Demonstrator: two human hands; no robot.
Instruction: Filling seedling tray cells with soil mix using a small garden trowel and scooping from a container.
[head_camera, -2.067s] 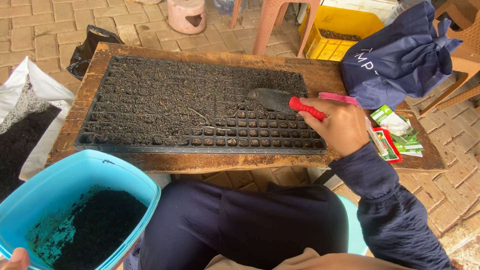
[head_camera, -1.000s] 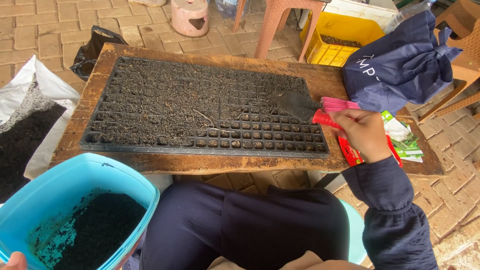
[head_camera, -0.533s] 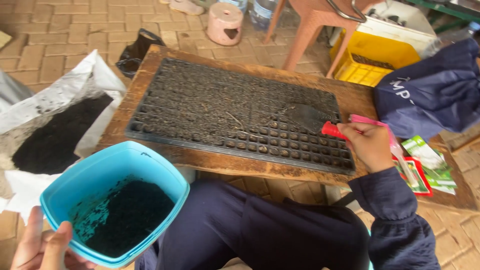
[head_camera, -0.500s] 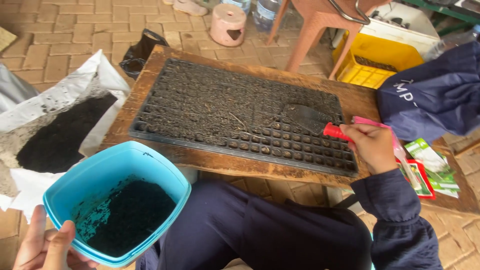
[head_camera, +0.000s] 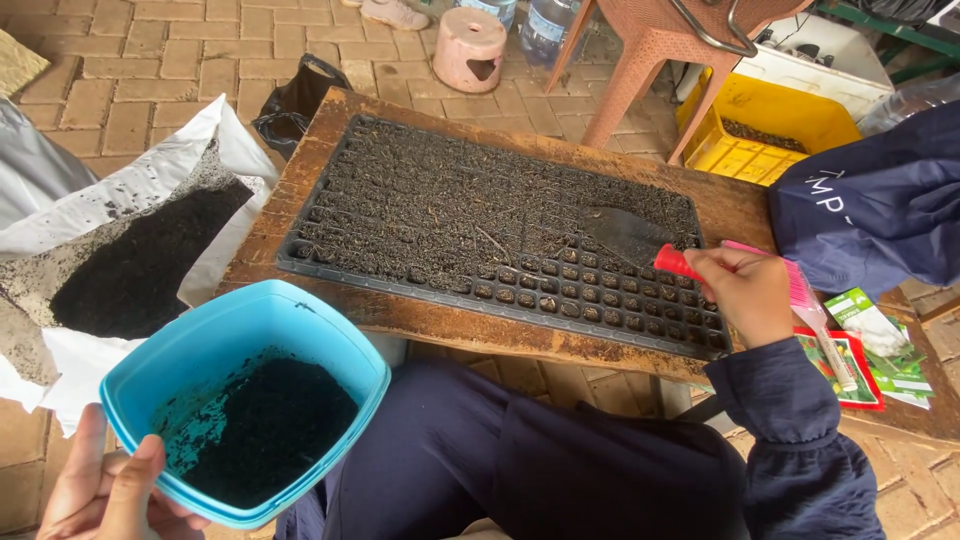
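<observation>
A black seedling tray (head_camera: 330, 268) filled with dark soil lies on a worn wooden table (head_camera: 420, 318). My right hand (head_camera: 742, 292) grips the red handle of a small trowel (head_camera: 628, 234), whose grey blade rests on the tray's right part. My left hand (head_camera: 105, 490) holds a blue plastic tub (head_camera: 225, 340) from below at the lower left; the tub has dark soil in its bottom. The tray's near rows show separate cells, while loose soil covers the rest.
An open white sack of dark soil (head_camera: 130, 265) lies on the brick floor at left. A navy bag (head_camera: 880, 205), a pink comb-like tool (head_camera: 795, 285) and seed packets (head_camera: 870, 345) sit at the table's right end. A yellow crate (head_camera: 770, 135) and stool legs (head_camera: 640, 60) stand behind.
My view has swung left, bringing the soil sack and my left hand into sight. My right hand drew the trowel rightward across the tray, then held it near the right end.
</observation>
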